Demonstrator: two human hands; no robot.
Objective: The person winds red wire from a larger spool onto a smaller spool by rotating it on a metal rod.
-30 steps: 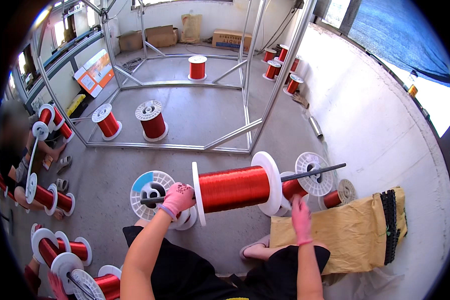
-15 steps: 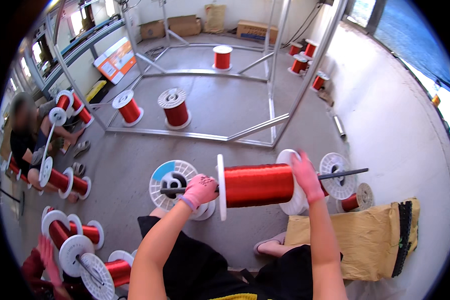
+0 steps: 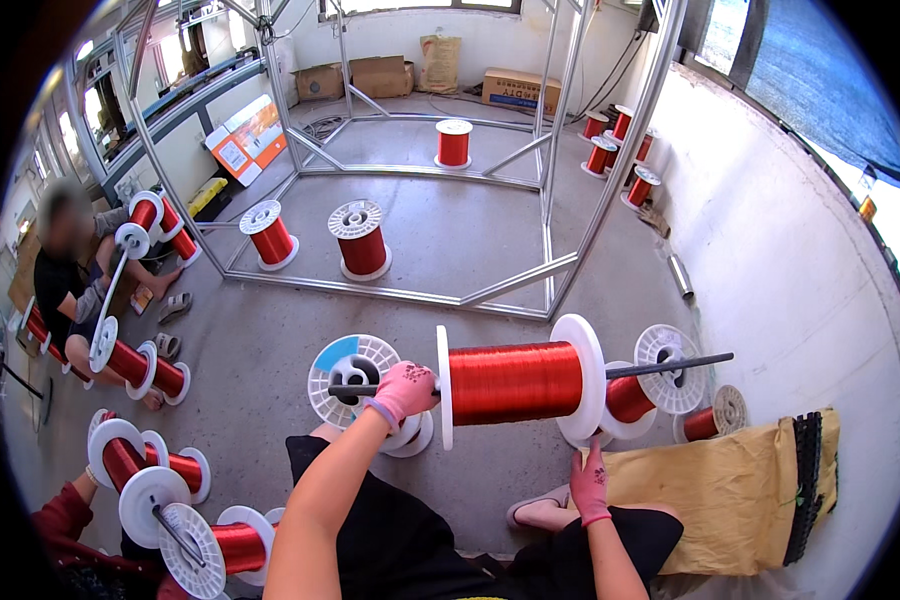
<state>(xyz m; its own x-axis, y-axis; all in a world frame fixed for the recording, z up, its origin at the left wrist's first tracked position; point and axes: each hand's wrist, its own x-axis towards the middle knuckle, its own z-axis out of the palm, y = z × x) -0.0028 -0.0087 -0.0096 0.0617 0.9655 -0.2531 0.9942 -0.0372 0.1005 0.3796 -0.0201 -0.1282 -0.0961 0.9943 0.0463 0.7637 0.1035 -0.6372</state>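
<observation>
My left hand (image 3: 406, 391), in a pink glove, is closed round a dark rod (image 3: 354, 390) just left of a large spool of red wire (image 3: 515, 381). The rod runs through the spool and sticks out on the right past its white flange (image 3: 591, 380). My right hand (image 3: 590, 484), also gloved in pink, is below that flange with its fingers stretched upward. Its fingertips come close to the flange's lower edge; whether they touch cannot be told. Behind the rod's left end stands a white-flanged spool (image 3: 322, 385) with a blue patch.
More red wire spools (image 3: 630, 398) stand beyond the right flange. A tan sack (image 3: 705, 490) lies at the right. Ahead is a metal frame (image 3: 390, 290) with spools inside it. A co-worker (image 3: 65, 280) sits at the far left, another's sleeve (image 3: 65, 520) shows lower left.
My right hand has left the upper part of the right flange and dropped below it. My left hand keeps its hold on the rod. The view has shifted a little.
</observation>
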